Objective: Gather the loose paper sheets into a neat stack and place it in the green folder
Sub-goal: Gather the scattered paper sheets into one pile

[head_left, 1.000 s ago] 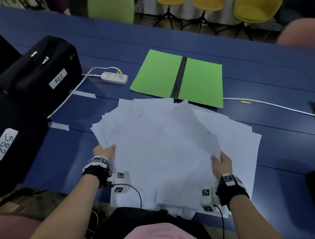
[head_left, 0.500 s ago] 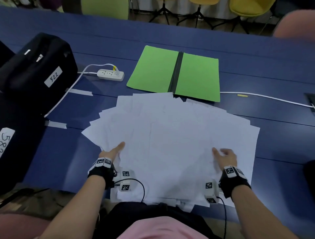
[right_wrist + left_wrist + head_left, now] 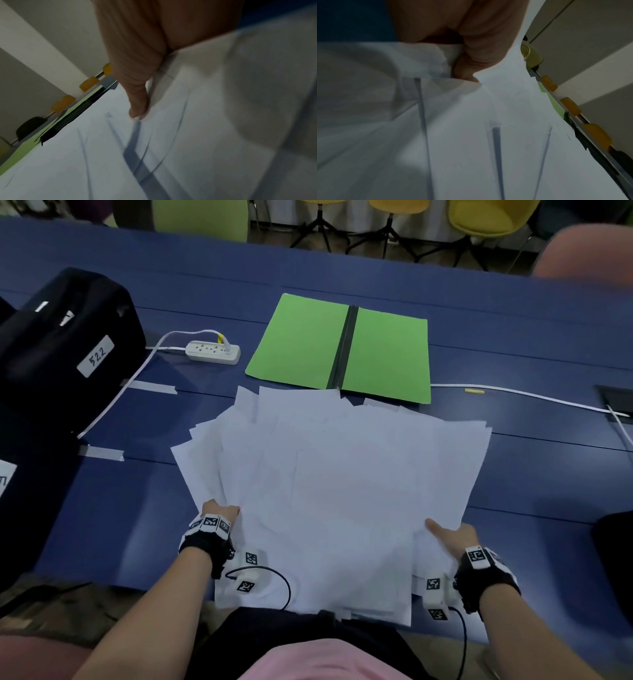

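A fanned pile of white paper sheets (image 3: 335,491) lies on the blue table (image 3: 548,474), its near edge hanging over the table's front. Just beyond the pile, the green folder (image 3: 301,344) lies open and flat, with a dark spine down its middle. My left hand (image 3: 219,508) grips the pile's left edge; in the left wrist view its thumb (image 3: 471,67) lies on top of the sheets (image 3: 488,148) and its fingers are hidden under them. My right hand (image 3: 448,535) pinches the right edge, thumb (image 3: 137,102) on top of the sheets (image 3: 85,169).
A black bag (image 3: 68,347) labelled 522 stands at the left. A white power strip (image 3: 212,352) lies beside the folder, and a white cable (image 3: 513,393) runs off to the right. Another dark object (image 3: 616,542) sits at the right edge. Chairs stand behind the table.
Both hands lay flat on top of the pile half a second ago. They have slid out to its side edges and taken hold, and the sheets are drawn closer together.
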The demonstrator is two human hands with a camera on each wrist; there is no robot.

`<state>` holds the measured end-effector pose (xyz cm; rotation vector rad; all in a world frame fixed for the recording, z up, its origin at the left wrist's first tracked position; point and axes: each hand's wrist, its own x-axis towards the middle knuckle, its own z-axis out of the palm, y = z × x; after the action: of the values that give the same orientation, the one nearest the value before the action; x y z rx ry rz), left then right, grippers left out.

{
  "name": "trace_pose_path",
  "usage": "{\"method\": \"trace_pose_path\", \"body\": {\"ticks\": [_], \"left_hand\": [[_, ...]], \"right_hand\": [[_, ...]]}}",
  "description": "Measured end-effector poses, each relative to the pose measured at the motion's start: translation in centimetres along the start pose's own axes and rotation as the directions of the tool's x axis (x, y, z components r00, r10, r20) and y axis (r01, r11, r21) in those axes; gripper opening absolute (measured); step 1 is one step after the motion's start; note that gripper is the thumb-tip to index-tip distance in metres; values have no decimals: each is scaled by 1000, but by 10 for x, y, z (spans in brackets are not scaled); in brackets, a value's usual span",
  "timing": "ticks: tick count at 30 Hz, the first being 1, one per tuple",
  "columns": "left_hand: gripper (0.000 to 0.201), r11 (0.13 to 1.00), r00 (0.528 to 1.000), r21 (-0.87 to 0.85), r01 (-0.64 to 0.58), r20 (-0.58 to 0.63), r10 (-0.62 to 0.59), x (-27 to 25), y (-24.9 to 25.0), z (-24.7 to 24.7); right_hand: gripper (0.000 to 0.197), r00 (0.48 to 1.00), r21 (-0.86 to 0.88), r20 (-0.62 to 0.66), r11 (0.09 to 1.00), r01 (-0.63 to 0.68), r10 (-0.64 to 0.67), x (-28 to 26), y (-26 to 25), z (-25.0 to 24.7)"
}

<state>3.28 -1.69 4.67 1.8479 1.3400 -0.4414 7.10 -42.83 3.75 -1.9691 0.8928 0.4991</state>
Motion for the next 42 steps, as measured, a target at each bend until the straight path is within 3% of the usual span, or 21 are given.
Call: {"method": "trace_pose_path", "body": {"ticks": [2,4,6,8,11,14,17,23,26,29,32,34,35,39,42], "left_hand": [[40,999,999,28,-29,18,28,1,-1,-1],[10,1000,1000,25,11,9,-12,-1,-1,-8],[37,1000,1000,-4,27,17,-26,0,-2,-10],[43,997,998,-57,53,46,-51,1,-4,-12],[55,975,995,-209,82,77,-68,1,-4,-11],[93,943,987,-311,117,138,-77,-2,-5,-1],[112,985,993,-167,41,118,-21,-6,-7,8],[70,996,999,-86,-12,31,15,-10,-2,6],[68,995,1000,-101,1,22,2,3,-5,6],[55,996,1000,-94,-3,4,3,10,-9,8],[8,994,1000,-110,-1,-20,-1,10,-8,11],[38,988,999,-155,11,-46,-18,16,-9,13],[44,984,999,-178,12,-42,-20,18,-9,13],[34,971,998,-236,-31,-60,17,26,-15,6],[30,969,997,-242,-45,-78,27,30,-19,2]], "right_hand": [[46,1000,2,-8,1000,12,-12,-2,-2,6],[38,996,17,-74,999,43,-42,-2,-1,7],[32,984,39,-167,997,70,-62,-1,-1,3],[31,980,51,-192,996,67,-56,0,-1,-1],[33,1000,-30,-26,999,13,-14,-3,-2,1],[34,996,-68,84,997,39,-34,-4,-2,10],[19,993,-90,72,990,104,-98,0,-5,19],[24,988,-133,16,979,153,-152,2,-19,24],[27,964,-145,-165,972,184,-207,-4,-25,13],[36,914,-33,-325,969,244,-241,-10,-30,1],[41,860,65,-450,952,298,-238,-11,-38,-10],[40,828,139,-513,930,341,-227,-12,-51,-16],[42,821,186,-533,918,350,-205,-11,-57,-18],[45,818,348,-566,870,349,-102,-10,-83,-23],[45,854,375,-516,880,292,-64,-11,-93,-18]]}}
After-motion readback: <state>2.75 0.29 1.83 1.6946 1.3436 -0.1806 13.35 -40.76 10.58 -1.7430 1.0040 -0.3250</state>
